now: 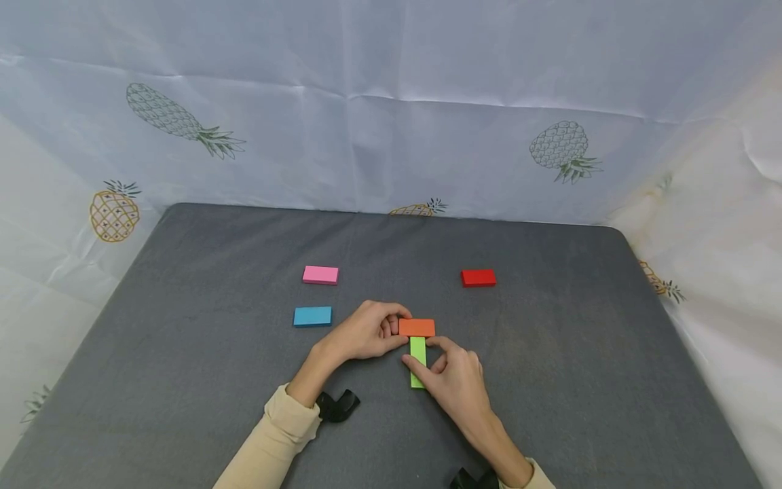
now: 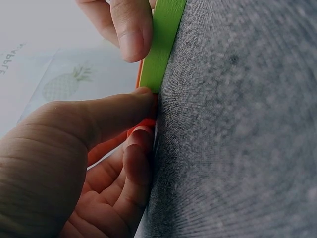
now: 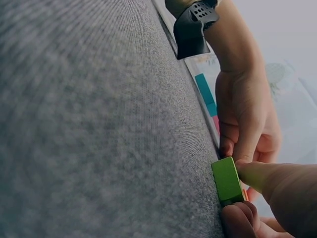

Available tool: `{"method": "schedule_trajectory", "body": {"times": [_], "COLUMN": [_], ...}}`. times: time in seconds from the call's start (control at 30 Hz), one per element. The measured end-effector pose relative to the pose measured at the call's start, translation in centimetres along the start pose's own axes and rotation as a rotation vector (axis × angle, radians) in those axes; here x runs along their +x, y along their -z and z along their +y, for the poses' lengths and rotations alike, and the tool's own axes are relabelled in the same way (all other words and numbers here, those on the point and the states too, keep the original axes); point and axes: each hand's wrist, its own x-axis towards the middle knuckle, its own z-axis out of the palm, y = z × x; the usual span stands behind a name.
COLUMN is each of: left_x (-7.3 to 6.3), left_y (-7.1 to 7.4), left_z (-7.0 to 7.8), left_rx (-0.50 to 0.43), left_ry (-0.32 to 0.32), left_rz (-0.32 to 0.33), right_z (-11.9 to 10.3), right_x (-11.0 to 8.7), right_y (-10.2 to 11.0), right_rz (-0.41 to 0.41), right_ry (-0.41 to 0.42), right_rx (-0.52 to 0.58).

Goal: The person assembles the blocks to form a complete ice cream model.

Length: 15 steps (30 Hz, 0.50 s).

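Left hand: the person's left hand [image 1: 369,331] pinches the left end of a bright orange, flat rectangular block [image 1: 417,327], thumb at its near edge and index finger at its far edge

Right hand: the right hand [image 1: 455,380] grips a lime-green, long rectangular block [image 1: 418,347] between thumb and fingers

Green and orange blocks: on the table near its middle, forming a T; the green one points toward the person, its far end meeting the orange one's near long side

Blocks at left: a sky-blue rectangular block [image 1: 313,316], with a pink rectangular block [image 1: 320,274] just beyond it

Block at right: a red rectangular block [image 1: 478,278], beyond the hands

Table: covered in dark grey fabric [image 1: 183,353]

Backdrop: white cloth [image 1: 391,149] printed with pineapples

Sleeves: cream [image 1: 269,438]
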Motion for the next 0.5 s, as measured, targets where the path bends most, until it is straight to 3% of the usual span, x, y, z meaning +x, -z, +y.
{"method": "schedule_trajectory", "body": {"times": [0.5], "left_x": [-0.05], "left_y": [-0.10], "left_z": [-0.21], "left_rx": [-0.001], "left_ry": [-0.021], "left_rz": [0.010], "right_z": [0.00], "right_x": [-0.14], "right_y": [0.20], "right_rz": [0.000], "right_ry": [0.021], "right_rx": [-0.006]}}
